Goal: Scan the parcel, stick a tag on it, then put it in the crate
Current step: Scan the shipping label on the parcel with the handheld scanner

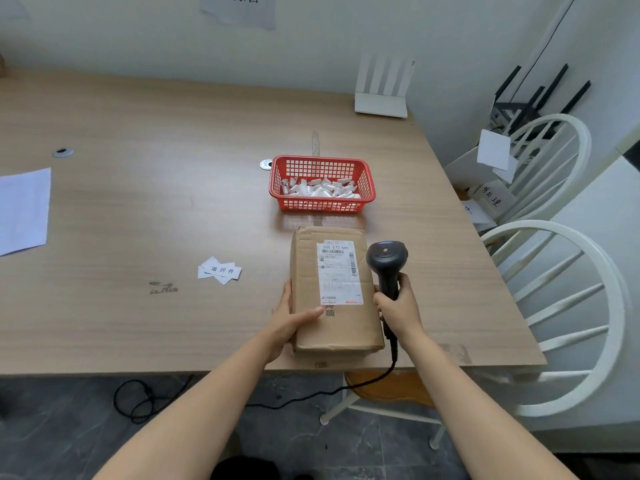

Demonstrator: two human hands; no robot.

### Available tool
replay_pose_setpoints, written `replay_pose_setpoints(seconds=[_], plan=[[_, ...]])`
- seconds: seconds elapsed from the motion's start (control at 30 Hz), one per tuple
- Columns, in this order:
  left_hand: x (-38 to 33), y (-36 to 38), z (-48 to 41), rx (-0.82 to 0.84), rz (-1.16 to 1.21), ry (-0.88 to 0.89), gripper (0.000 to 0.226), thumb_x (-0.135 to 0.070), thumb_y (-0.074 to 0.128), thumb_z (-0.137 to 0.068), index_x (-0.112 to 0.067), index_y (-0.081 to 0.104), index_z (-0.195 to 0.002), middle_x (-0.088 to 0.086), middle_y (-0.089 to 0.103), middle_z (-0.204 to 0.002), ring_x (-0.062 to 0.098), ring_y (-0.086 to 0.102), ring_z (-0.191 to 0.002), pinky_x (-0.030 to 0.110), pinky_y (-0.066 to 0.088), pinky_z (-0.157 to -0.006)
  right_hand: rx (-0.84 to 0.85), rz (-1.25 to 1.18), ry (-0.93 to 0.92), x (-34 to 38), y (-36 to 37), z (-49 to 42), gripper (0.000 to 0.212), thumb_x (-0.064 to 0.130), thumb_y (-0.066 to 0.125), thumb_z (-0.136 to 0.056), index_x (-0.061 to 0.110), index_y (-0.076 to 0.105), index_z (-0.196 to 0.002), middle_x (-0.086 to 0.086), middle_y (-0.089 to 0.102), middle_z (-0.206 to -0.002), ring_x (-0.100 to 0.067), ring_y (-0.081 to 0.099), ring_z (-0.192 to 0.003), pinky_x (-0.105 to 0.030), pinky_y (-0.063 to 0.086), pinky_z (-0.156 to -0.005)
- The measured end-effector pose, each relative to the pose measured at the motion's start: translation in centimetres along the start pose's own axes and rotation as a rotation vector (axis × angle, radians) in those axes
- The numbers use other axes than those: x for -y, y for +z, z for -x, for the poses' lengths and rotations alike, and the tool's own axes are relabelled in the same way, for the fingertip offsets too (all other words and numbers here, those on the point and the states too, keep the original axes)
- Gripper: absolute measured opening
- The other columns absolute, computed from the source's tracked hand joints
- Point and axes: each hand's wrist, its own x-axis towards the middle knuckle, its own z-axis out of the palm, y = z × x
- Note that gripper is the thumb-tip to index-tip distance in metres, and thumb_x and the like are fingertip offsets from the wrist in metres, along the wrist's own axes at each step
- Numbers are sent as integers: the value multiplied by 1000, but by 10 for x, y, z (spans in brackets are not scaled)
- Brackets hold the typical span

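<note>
A brown cardboard parcel (pixel 341 327) lies flat near the table's front edge, with a white shipping label (pixel 338 271) and its barcodes facing up. My left hand (pixel 289 318) grips the parcel's left side, thumb resting on its top. My right hand (pixel 398 308) holds a black corded barcode scanner (pixel 386 259) by the handle, just right of the parcel, head up beside the label. Several small white paper tags (pixel 220 270) with printed characters lie on the table to the parcel's left.
A red plastic basket (pixel 322 202) with several white paper rolls stands behind the parcel. White sheets (pixel 22 209) lie at the far left, a white router (pixel 381 102) at the back corner. Two white chairs (pixel 568 306) stand right of the wooden table (pixel 156 202). The scanner cable (pixel 311 396) trails over the floor.
</note>
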Motion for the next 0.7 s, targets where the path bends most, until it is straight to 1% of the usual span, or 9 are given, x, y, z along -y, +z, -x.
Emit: replay_pose_setpoints(seconds=[0.1,0.17,0.2,0.27,0.3,0.4,0.47,0.6,0.7], plan=[[-1,-5,0,-97,-165,17,121,-57,73,-45,-49,1,-143,0,30,-130,17,28,-127,45,31,-114,25,-8,-24,9,-4,2,30,3,56,-80,23,47,-100,-19,62,-103,-27,56,-81,-43,50,-72],[-1,-6,0,-137,-202,42,124,-59,71,-43,-49,-2,-143,2,26,-125,20,24,-132,44,25,-117,39,29,-54,19,-5,5,27,2,55,-78,26,49,-90,-21,62,-100,-25,55,-76,-41,48,-68],[-2,-6,0,-153,-207,60,124,-60,70,-43,-49,-2,-143,1,25,-123,22,24,-134,44,25,-117,43,47,-73,24,-5,8,26,1,55,-77,24,50,-87,-20,62,-96,-25,54,-74,-40,46,-66],[-3,-6,-1,-172,-212,88,124,-60,70,-42,-50,-2,-143,0,24,-122,25,28,-134,44,26,-117,73,73,-123,37,-3,17,25,-1,57,-76,20,52,-89,-8,60,-85,-25,54,-72,-36,46,-63],[-4,-6,-2,-175,-214,98,124,-60,70,-42,-50,-3,-143,0,24,-122,25,30,-134,44,27,-117,99,74,-149,43,-2,23,26,-1,58,-77,19,52,-92,-4,59,-84,-24,55,-70,-34,47,-61],[-9,-5,-4,-175,-220,131,124,-61,70,-43,-51,-4,-142,-1,23,-124,25,33,-133,47,31,-115,172,40,-194,59,2,39,22,-3,58,-79,14,53,-93,-8,60,-90,-17,58,-60,-26,50,-50],[-13,-4,-4,-178,-224,162,123,-60,70,-44,-51,-4,-142,-3,22,-125,25,34,-132,47,33,-113,202,-33,-186,66,6,48,21,-3,55,-81,16,53,-88,-7,60,-89,-15,58,-54,-26,49,-45],[-17,-2,-3,-181,-217,205,120,-59,69,-46,-50,-2,-142,-4,22,-126,24,34,-132,48,37,-111,215,-97,-176,72,9,55,21,-3,52,-84,17,53,-83,-9,61,-84,-13,58,-47,-27,51,-43],[-19,-2,-3,-189,-218,209,120,-59,70,-47,-49,-1,-143,-3,23,-128,24,33,-132,48,37,-111,223,-106,-164,75,10,58,21,-2,51,-84,19,53,-82,-10,62,-83,-15,58,-48,-27,51,-43]])
